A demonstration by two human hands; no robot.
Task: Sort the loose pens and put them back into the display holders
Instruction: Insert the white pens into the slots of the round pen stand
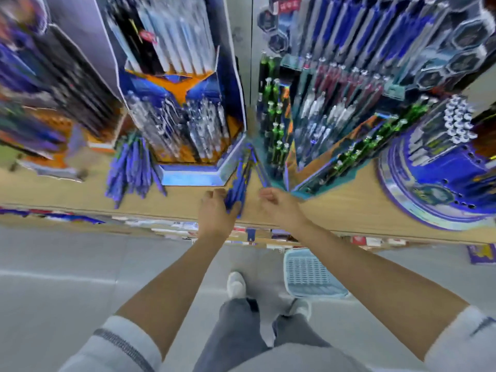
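Pens blurred, lower ends hidden in left hand.

Wide-angle head view, steeply down, near above shelf, display holders and floor.

By the left hand, blue pens look plastic. The shelf beneath is matt pale wood, and the display holder beyond is glossy printed card.

Both bare forearms reach forward from pushed-up white sleeves, converging towards the hands. The left hand wraps its fingers round a bundle of blue pens. The right hand, just beside it, is curled into a loose fist, apparently empty, though motion blur hides the fingertips.
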